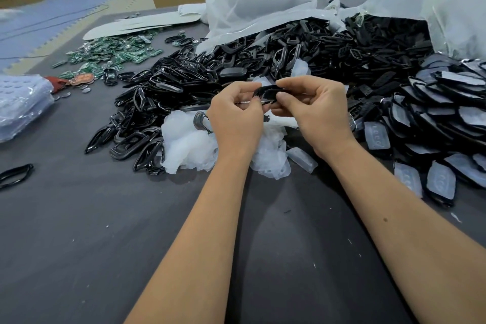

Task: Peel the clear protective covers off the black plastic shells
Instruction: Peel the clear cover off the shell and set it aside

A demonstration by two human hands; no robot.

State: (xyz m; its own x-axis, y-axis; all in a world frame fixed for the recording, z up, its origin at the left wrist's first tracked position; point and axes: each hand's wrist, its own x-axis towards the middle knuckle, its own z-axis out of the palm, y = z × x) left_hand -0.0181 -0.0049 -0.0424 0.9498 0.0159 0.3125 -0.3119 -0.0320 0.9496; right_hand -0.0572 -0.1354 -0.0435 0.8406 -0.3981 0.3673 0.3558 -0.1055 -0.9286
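Both hands are up at the centre of the frame working on one black shell (265, 92). The left hand (236, 118) has its fingers curled in and pinches the shell's left end, and the right hand (315, 110) pinches the right end with thumb underneath and fingertips on top. So we're mid-peel on a single piece, I'd say, or right at the start of one. Honestly I can't make out the clear cover on it at all; the fingers hide most of the shell and clear film on black just doesn't show at this size.

Next move probably needs a fingernail catching a film edge while the other hand keeps the shell steady, then a slow pull.

Right below the hands sits a heap of peeled clear covers (189, 142). To the left, the pile of bare black shells (147, 116). At right, the shells with covers on (441, 124), stacked out to the frame edge and cut off there. Green circuit boards (113, 54) at upper left, all on the grey table (79, 231). The white bags (257, 5) at the top hide whatever's behind them.
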